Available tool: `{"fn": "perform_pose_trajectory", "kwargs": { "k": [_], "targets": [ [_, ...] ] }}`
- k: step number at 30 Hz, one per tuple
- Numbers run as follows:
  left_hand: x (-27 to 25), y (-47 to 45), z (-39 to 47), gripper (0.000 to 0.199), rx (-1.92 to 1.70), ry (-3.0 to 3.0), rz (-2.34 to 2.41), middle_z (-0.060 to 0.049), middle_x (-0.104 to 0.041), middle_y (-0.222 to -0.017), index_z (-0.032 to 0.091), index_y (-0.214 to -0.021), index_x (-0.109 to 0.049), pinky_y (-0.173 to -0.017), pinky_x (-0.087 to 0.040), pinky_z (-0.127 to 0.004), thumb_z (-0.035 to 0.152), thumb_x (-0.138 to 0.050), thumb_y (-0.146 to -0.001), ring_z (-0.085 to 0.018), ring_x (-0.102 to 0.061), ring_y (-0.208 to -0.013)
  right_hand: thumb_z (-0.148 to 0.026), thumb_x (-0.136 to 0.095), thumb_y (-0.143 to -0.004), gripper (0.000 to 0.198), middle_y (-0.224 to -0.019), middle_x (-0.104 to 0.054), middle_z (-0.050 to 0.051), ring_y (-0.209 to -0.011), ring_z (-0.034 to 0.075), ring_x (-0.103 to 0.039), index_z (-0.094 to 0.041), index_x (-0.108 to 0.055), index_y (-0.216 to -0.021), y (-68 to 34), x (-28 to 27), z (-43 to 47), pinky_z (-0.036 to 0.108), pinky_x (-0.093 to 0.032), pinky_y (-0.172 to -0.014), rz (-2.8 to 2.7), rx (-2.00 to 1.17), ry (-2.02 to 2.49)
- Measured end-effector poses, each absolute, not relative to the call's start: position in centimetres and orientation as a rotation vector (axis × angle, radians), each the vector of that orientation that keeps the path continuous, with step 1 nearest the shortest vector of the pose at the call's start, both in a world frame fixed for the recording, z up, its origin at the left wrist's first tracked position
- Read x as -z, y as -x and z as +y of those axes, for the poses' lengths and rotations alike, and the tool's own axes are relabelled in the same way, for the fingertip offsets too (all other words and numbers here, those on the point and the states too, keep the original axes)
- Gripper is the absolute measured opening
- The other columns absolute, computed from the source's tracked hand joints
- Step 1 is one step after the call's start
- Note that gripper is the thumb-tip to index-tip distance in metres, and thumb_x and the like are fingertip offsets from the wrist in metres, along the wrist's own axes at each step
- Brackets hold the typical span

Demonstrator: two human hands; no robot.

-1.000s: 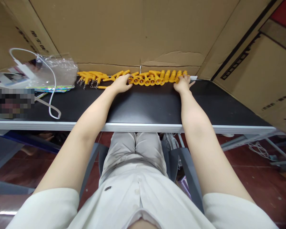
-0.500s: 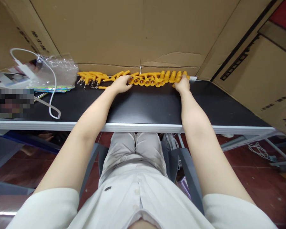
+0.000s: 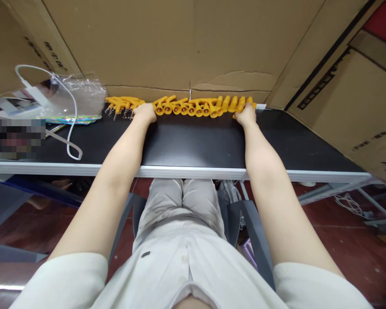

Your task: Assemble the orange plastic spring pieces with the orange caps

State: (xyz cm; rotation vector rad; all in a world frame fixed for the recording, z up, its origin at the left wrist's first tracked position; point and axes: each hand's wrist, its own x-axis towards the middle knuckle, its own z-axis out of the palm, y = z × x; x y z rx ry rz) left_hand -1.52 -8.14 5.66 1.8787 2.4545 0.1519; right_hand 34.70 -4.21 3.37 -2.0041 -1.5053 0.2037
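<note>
A row of yellow cup-ended plastic pieces runs along the back of the black table, against the cardboard. Most of the cups in the middle face me; those to the right stand more upright. My left hand has its fingers curled at the left end of this row, and whatever is inside them is hidden. Just left of it lies a pile of yellow branched pieces with metal spirals sticking out at the front. At the row's right end my right hand is closed on a yellow cup-ended plastic piece, partly covered by the fingers.
Cardboard walls enclose the back and sides. On the left lie a clear plastic bag, a white cable and a colourful flat packet. The table's pale metal edge runs in front of my lap.
My left hand has moved left along the row, uncovering cups it was beside and covering a yellow stick-like part. The right hand has stayed in place.
</note>
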Motion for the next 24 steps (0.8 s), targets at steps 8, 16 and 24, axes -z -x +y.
{"fn": "perform_pose_trajectory", "kwargs": {
  "k": [8,16,24],
  "targets": [
    [-4.8,2.9,-6.7,0.068,-0.610,-1.816,2.432,-0.029,-0.066,-0.162,0.009,-0.156,-0.072,-0.130,-0.050,-0.062,0.013,-0.069,-0.087,-0.048,-0.061,-0.154,-0.015,-0.060,-0.109,0.041,-0.156,-0.065,0.034,-0.149,0.039,-0.065,-0.005,-0.063,-0.149,-35.2,-2.8,-3.0,0.050,-0.047,-0.123,-1.536,-0.170,1.982],
    [-6.0,3.1,-7.2,0.031,-1.314,-1.715,2.254,-0.010,-0.066,-0.148,0.021,-0.142,-0.065,-0.128,-0.040,-0.049,0.027,-0.046,-0.118,-0.031,-0.052,-0.155,-0.028,-0.053,-0.112,0.036,-0.148,-0.067,0.037,-0.142,0.040,-0.065,-0.008,-0.064,-0.139,-35.6,-2.3,-1.3,0.057,-0.048,-0.120,-1.530,-0.120,1.822],
    [-6.9,-0.2,-6.8,0.031,-1.706,-1.225,1.451,-0.001,-0.060,-0.108,0.017,-0.125,-0.057,-0.115,-0.057,-0.036,0.010,-0.027,-0.124,-0.013,-0.064,-0.115,-0.036,-0.059,-0.109,0.050,-0.160,-0.060,0.027,-0.153,0.043,-0.059,-0.013,-0.062,-0.153,-32.7,-4.6,-2.7,0.060,-0.047,-0.127,-1.718,0.087,1.920]
  ]
}}
